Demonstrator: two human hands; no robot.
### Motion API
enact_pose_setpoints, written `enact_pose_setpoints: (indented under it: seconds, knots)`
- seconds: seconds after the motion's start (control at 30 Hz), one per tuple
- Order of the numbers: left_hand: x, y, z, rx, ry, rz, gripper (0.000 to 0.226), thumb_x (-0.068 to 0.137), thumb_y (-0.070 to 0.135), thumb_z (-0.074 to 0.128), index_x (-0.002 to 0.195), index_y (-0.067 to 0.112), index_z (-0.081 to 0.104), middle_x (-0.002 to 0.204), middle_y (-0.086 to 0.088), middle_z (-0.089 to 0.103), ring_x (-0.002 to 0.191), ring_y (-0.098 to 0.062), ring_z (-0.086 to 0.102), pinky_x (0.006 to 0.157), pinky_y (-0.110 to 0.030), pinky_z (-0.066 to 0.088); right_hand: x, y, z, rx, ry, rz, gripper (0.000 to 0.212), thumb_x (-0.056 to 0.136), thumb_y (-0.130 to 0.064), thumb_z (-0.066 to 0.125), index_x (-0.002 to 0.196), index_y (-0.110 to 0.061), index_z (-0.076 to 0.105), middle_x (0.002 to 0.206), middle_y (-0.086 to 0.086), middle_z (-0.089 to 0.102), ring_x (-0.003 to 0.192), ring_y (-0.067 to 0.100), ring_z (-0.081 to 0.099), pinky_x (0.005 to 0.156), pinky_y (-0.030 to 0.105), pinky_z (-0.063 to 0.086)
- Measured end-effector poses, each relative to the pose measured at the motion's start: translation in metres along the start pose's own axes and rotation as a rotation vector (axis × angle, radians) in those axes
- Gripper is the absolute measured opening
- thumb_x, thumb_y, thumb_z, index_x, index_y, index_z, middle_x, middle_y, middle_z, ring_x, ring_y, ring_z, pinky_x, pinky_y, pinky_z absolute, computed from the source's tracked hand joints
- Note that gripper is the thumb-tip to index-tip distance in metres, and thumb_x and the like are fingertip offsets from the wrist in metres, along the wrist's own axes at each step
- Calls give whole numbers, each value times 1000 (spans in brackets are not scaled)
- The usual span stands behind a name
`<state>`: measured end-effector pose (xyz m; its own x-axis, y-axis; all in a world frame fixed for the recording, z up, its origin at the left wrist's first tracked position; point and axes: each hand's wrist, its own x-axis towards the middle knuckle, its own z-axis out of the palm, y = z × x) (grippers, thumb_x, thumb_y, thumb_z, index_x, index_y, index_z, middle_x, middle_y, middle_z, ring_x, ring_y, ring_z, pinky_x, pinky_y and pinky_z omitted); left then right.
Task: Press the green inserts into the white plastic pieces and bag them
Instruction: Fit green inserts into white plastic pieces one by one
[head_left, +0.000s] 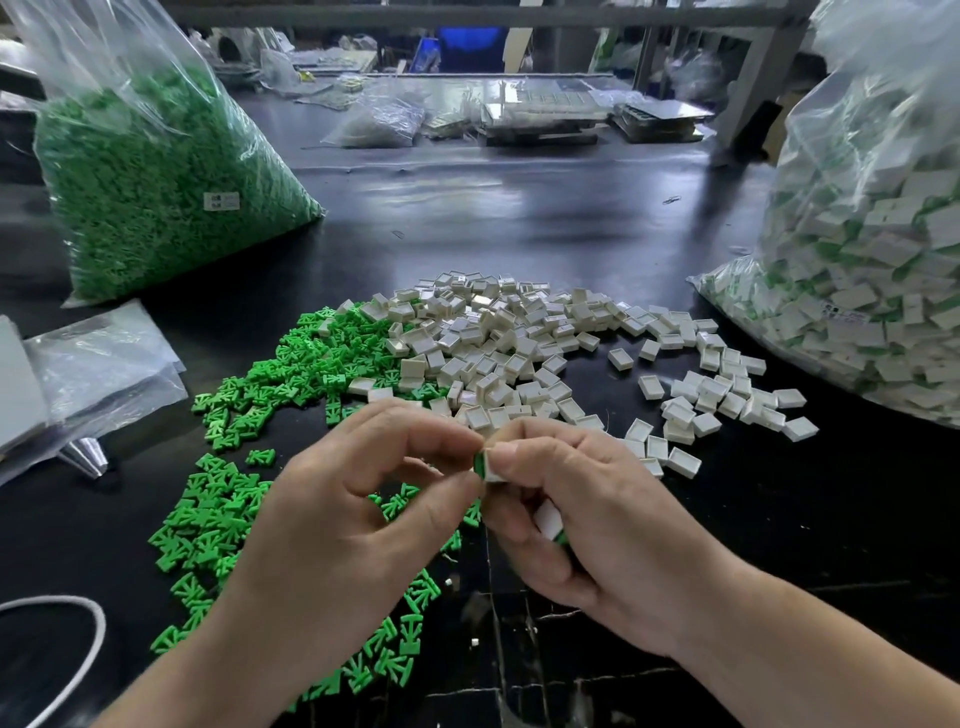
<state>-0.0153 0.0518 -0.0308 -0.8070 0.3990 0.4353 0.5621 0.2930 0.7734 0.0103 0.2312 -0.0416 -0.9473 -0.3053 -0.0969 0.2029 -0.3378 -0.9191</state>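
Note:
My left hand (332, 525) and my right hand (582, 519) meet over the dark table. Between their fingertips they pinch one white plastic piece (493, 462) with a green insert (479, 463) at its left side. A second white piece with green (549, 522) is tucked under the curled fingers of my right hand. Loose green inserts (291, 374) are spread to the left and under my hands. A heap of white pieces (509, 338) lies just beyond. At the right stands a clear bag of white-and-green pieces (872, 270).
A big clear bag of green inserts (156, 176) stands at the back left. Flat empty plastic bags (98, 369) lie at the left edge. A white cord (78, 623) curves at the lower left. Trays and bags (519, 119) clutter the far table.

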Motion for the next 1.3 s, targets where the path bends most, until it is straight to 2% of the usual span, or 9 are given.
enact_pose_setpoints:
  seconds: [0.13, 0.33, 0.53, 0.63, 0.73, 0.83, 1.0, 1.13, 1.3]
  knots:
    - [2, 0, 3, 232, 36, 67, 14, 79, 39, 62, 89, 30, 69, 92, 20, 64, 85, 3, 63, 72, -1, 42, 0, 1, -2, -19, 17, 26, 11, 88, -22, 57, 80, -15, 59, 59, 4, 51, 37, 11, 33, 35, 17, 20]
    - [0, 5, 7, 291, 75, 125, 12, 81, 33, 58, 85, 25, 66, 85, 22, 62, 87, 10, 58, 75, 3, 36, -1, 2, -4, 130, -63, 53, 7, 79, -18, 57, 73, -16, 59, 66, 8, 55, 39, 11, 39, 34, 15, 26]
    - [-2, -12, 1, 371, 39, -89, 10, 90, 50, 55, 93, 42, 60, 92, 26, 60, 89, 9, 57, 61, -11, 47, 3, -15, -29, 457, -162, -125, 14, 78, -19, 70, 86, -9, 64, 83, 10, 61, 51, 11, 57, 35, 18, 45]
    - [-3, -19, 3, 521, -109, -137, 33, 82, 64, 41, 98, 42, 60, 89, 29, 55, 84, 8, 54, 69, -17, 46, 1, -21, -35, 128, 58, -100, 14, 83, -27, 74, 80, -15, 67, 73, 4, 58, 46, 9, 49, 33, 18, 39]
    - [-5, -20, 8, 657, -175, -121, 47, 80, 70, 36, 104, 40, 62, 87, 25, 55, 79, 4, 52, 64, -10, 37, -1, -13, -34, -809, 369, -108, 16, 84, -44, 76, 86, -29, 71, 66, -9, 63, 51, 5, 55, 44, 16, 43]
    - [-5, -19, 9, 727, -197, -132, 44, 79, 69, 43, 104, 39, 63, 87, 23, 54, 77, 1, 52, 62, -11, 34, 0, -4, -29, -1330, 338, -109, 27, 85, -53, 70, 107, -38, 66, 68, -15, 55, 66, -5, 54, 58, 12, 41]
    - [-3, -19, 10, 834, -252, -99, 33, 77, 62, 54, 96, 38, 67, 83, 19, 54, 76, -7, 54, 61, -22, 34, 4, 1, -22, -1630, 154, -102, 43, 95, -55, 55, 136, -42, 50, 97, -9, 62, 97, 20, 60, 80, 35, 50]
    - [-2, -18, 11, 885, -253, -69, 18, 76, 48, 70, 87, 34, 72, 78, 16, 60, 72, -12, 59, 63, -29, 45, 5, -1, -17, -1707, 122, -147, 31, 99, -51, 48, 126, -40, 57, 99, -7, 62, 91, 22, 61, 70, 32, 47]
    - [-4, -19, 6, 885, -286, -73, 18, 79, 43, 70, 95, 34, 71, 84, 16, 63, 79, -12, 60, 70, -34, 49, 5, -2, -17, -1686, 103, -114, 26, 98, -53, 49, 110, -32, 59, 99, -6, 61, 90, 22, 59, 75, 34, 47]
